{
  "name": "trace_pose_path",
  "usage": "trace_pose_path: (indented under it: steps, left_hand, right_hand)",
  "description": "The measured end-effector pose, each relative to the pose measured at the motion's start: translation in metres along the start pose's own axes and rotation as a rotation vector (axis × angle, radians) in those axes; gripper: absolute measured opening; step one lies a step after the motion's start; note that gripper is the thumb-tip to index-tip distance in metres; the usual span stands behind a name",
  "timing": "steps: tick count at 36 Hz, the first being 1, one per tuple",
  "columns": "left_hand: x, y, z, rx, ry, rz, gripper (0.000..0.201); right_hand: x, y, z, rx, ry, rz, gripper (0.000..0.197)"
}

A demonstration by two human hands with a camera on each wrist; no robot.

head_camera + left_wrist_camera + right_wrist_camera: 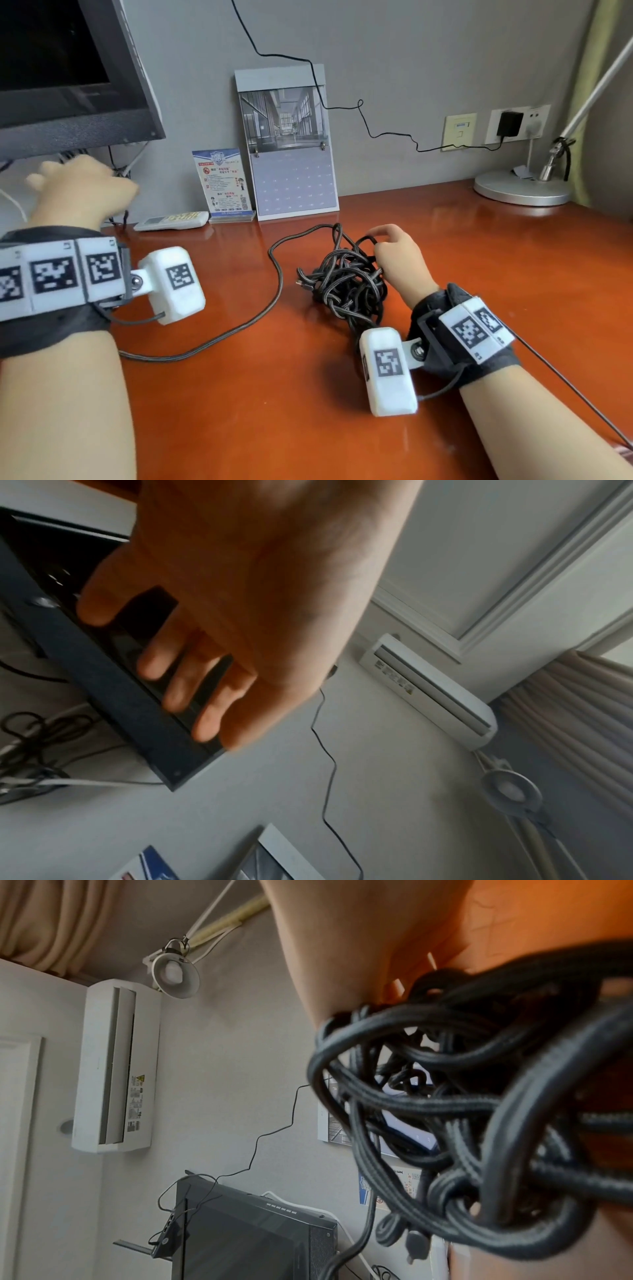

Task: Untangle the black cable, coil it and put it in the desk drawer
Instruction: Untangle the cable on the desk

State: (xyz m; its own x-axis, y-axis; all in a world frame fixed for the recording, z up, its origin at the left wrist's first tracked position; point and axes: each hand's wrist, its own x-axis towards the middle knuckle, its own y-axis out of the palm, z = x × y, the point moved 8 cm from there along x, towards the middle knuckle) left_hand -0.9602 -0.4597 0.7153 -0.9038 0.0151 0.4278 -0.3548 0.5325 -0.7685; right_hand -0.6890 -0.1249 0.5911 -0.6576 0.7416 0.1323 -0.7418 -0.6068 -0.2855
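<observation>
Two hands are working apart: the right hand (397,260) is pinching a loop of the black cable (346,281), whose knotted mass is lying on the tabletop (479,260); the left hand (78,188) is hovering spread and empty near the monitor (68,68). Pulling one-handed is likely tightening knots or dragging the free strand toward the remote (171,220).

Count: 1 black cable (346,284), tangled. 2 hands (82,188). 1 monitor (68,75), 1 remote (173,221), 1 leaflet card (224,181), 1 calendar (289,144), 1 desk lamp (524,186), 2 wall plates (459,132), 1 plugged adapter (509,124).
</observation>
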Motion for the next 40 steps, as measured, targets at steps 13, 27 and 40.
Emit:
trace_pose_path:
  steps: [13, 27, 40]
  left_hand:
    - [-0.160, 0.064, -0.178, 0.092, 0.553, 0.583, 0.029]
    - [-0.179, 0.085, -0.184, 0.055, 0.597, 0.738, 0.053]
    - [-0.205, 0.083, -0.208, 0.050, 0.807, 0.690, 0.037]
  right_hand:
    - [-0.007, 0.000, 0.020, 0.212, -0.159, -0.020, 0.035]
    - [-0.005, 0.022, 0.006, 0.127, -0.042, 0.263, 0.035]
    - [-0.012, 0.027, 0.012, 0.122, -0.081, 0.260, 0.022]
